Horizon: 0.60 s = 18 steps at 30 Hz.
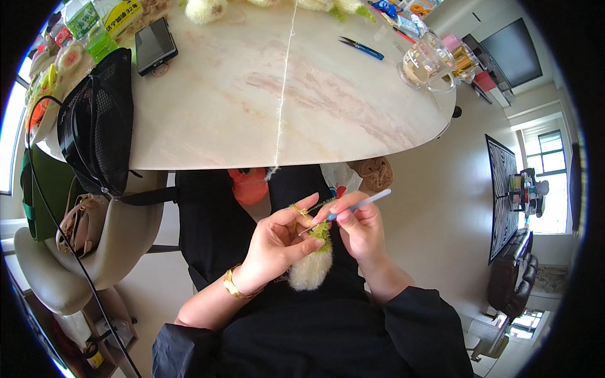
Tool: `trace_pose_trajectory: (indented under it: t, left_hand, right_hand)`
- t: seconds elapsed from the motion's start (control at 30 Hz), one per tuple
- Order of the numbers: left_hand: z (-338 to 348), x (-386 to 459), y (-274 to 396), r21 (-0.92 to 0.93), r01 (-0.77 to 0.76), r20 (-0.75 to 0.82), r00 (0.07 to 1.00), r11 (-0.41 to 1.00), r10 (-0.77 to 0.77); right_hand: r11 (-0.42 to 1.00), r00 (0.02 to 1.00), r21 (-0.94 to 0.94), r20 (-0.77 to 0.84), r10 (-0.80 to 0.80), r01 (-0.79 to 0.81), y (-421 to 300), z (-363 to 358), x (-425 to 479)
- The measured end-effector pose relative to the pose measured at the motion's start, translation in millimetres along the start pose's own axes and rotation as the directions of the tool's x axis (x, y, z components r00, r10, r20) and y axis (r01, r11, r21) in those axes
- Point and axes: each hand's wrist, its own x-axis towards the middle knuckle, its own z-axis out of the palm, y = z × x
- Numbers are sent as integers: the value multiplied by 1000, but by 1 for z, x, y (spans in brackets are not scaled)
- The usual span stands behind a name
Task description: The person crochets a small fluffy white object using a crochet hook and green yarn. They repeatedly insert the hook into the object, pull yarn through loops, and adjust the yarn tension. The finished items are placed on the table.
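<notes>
My left hand (pixel 279 241) pinches a crocheted piece by its fuzzy green part (pixel 321 232). Below the thumb hangs the piece's cream, furry body (pixel 310 271). In my right hand (pixel 361 227) is a crochet hook with a pale blue-white handle (pixel 366 202), its metal tip at the green stitches. Green yarn (pixel 325 203) runs between the two hands. Both are held over my lap, in front of the table edge. A fuzzy white yarn strand (pixel 282 101) crosses the table and hangs over its front edge.
On the marble-patterned table (pixel 212 118) are a phone (pixel 155 46), a black mesh bag (pixel 101 118), blue-handled snips (pixel 363 48) and a glass mug (pixel 420 66). Cream fuzzy pieces (pixel 205 10) lie at the far side. A chair (pixel 127 236) stands at left with a pink bag (pixel 85 224).
</notes>
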Motion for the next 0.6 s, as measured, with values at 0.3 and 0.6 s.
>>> trace_pose_trajectory:
  t: [0.3,0.6]
  left_hand:
    - [-8,2,0,99,-26,22,999,995,24]
    - [-10,-1,-10,159,-157,-67,983,975,169]
  right_hand:
    - [996,999,-79,-9,38,-38,-12,-6,7]
    - [498,801,-628,499,-332,598,-29,-2,5]
